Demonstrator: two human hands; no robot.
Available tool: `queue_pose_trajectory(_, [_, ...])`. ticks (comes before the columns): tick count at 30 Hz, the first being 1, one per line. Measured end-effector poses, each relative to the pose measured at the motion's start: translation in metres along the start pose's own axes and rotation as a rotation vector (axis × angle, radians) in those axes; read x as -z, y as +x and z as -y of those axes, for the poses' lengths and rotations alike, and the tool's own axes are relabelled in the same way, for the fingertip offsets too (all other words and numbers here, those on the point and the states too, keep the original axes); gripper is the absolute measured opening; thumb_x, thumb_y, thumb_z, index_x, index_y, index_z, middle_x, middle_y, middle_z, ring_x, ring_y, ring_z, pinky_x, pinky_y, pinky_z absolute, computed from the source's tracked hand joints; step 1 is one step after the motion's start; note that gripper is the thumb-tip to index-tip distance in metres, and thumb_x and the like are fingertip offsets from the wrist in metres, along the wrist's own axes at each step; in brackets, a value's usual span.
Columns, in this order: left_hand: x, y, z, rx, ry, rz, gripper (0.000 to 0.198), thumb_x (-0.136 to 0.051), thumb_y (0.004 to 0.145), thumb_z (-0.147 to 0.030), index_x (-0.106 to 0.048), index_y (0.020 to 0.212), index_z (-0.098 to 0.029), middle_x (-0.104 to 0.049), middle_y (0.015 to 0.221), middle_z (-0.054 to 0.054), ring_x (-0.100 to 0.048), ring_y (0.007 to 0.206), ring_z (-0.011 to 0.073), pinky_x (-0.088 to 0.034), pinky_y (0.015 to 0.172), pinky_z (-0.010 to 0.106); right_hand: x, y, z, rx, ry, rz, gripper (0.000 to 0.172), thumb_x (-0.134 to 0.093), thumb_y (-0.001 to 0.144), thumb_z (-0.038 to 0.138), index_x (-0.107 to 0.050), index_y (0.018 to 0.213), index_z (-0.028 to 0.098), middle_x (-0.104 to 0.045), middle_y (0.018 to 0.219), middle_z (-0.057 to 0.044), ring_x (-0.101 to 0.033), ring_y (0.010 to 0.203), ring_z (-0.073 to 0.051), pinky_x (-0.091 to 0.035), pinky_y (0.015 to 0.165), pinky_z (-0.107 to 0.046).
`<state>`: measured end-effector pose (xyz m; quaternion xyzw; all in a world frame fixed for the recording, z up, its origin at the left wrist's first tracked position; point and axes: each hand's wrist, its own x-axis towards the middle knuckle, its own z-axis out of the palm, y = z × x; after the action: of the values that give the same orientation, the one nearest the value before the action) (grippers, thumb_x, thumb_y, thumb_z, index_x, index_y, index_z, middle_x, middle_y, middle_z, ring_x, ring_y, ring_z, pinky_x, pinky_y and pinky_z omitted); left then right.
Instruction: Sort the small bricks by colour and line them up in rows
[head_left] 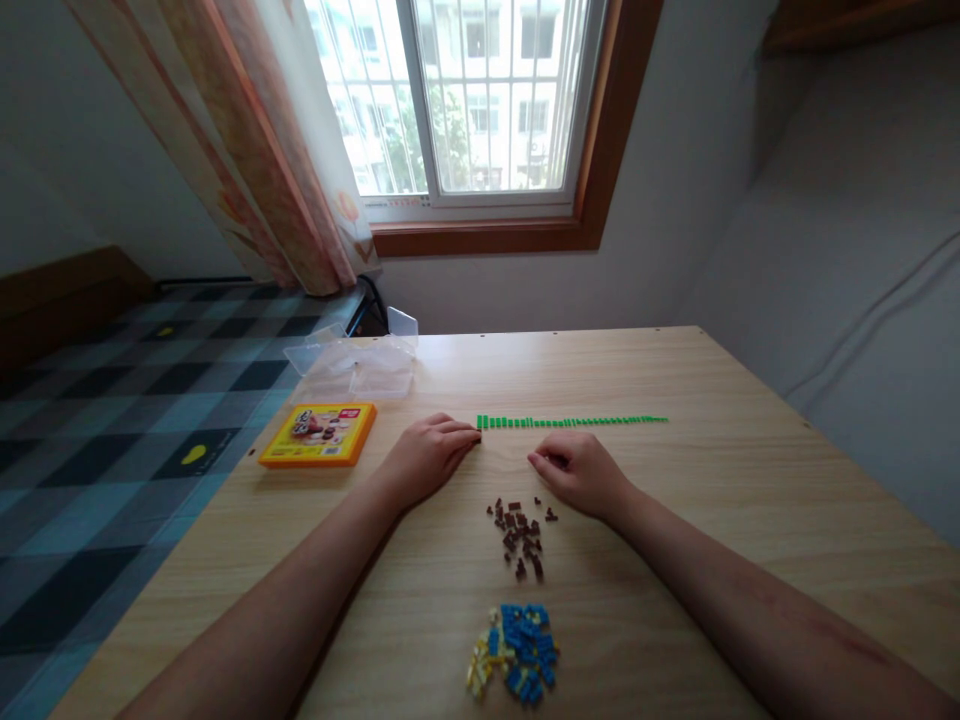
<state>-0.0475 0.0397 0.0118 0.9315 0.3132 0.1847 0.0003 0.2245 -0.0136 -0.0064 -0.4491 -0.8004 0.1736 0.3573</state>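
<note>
My left hand (433, 452) rests on the table, its fingers pressed together with the tips at a small brown building brick (479, 437). This brick lies just below the left end of a long row of green bricks (574, 422). To the right, my right hand (581, 472) is closed, with thumb and index finger curled together; whether a piece is between them is hidden. Nearer to me, between my forearms, is a loose pile of brown bricks (517, 530). Closer still lies a pile of blue and yellow bricks (529, 645).
An orange and yellow box (319, 435) lies at the table's left, with an open clear plastic container (356, 368) behind it. The wooden table (750, 500) stands beside a bed with a checked cover (165, 390). A window and curtain are behind.
</note>
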Motion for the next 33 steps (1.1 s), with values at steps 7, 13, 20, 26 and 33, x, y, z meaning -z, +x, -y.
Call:
queue_pose_trajectory(7, [0.0018,0.0012,-0.0031,-0.004,-0.003,-0.022,0.025,-0.051,0.101,-0.027,-0.074,0.111,-0.023,-0.077,0.110,0.003,-0.068,0.095,0.0200,-0.056,0.087,0.037,0.0009,0.0001,0.0016,-0.008,0.000,-0.004,0.030,-0.058,0.092,0.025,-0.056,0.062,0.019,-0.053,0.060,0.001,-0.047,0.059,-0.013,-0.032,0.061,-0.027])
queue_pose_trajectory(13, [0.0025,0.0007,-0.0039,-0.001,-0.017,-0.050,0.026,-0.050,0.101,-0.028,-0.074,0.110,-0.023,-0.077,0.108,0.003,-0.068,0.095,0.0194,-0.057,0.086,0.036,0.0008,-0.0003,0.0004,-0.003,0.002,-0.009,0.031,-0.058,0.092,0.024,-0.056,0.062,0.019,-0.052,0.060,0.002,-0.046,0.059,-0.012,-0.033,0.061,-0.027])
queue_pose_trajectory(20, [0.0009,0.0011,-0.0007,-0.006,-0.017,-0.026,0.027,-0.049,0.101,-0.029,-0.074,0.113,-0.024,-0.077,0.110,0.003,-0.067,0.095,0.0199,-0.057,0.087,0.037,0.0009,-0.0004,-0.0002,0.005,-0.001,-0.014,0.030,-0.058,0.092,0.025,-0.057,0.063,0.019,-0.053,0.061,0.001,-0.047,0.060,-0.012,-0.033,0.061,-0.027])
queue_pose_trajectory(26, [0.0007,0.0014,0.0001,0.006,-0.048,-0.022,0.027,-0.050,0.101,-0.028,-0.074,0.113,-0.025,-0.077,0.110,0.003,-0.068,0.095,0.0196,-0.057,0.086,0.036,0.0018,-0.0006,0.0011,0.007,-0.006,-0.018,0.030,-0.058,0.091,0.023,-0.055,0.062,0.019,-0.051,0.060,0.002,-0.046,0.059,-0.012,-0.033,0.060,-0.027])
queue_pose_trajectory(33, [0.0014,0.0016,-0.0006,0.002,-0.056,-0.034,0.026,-0.050,0.101,-0.028,-0.073,0.112,-0.024,-0.077,0.108,0.003,-0.068,0.095,0.0189,-0.057,0.086,0.036,0.0016,-0.0012,0.0001,-0.001,0.006,-0.011,0.029,-0.058,0.091,0.024,-0.057,0.063,0.018,-0.053,0.060,0.002,-0.047,0.059,-0.012,-0.033,0.060,-0.027])
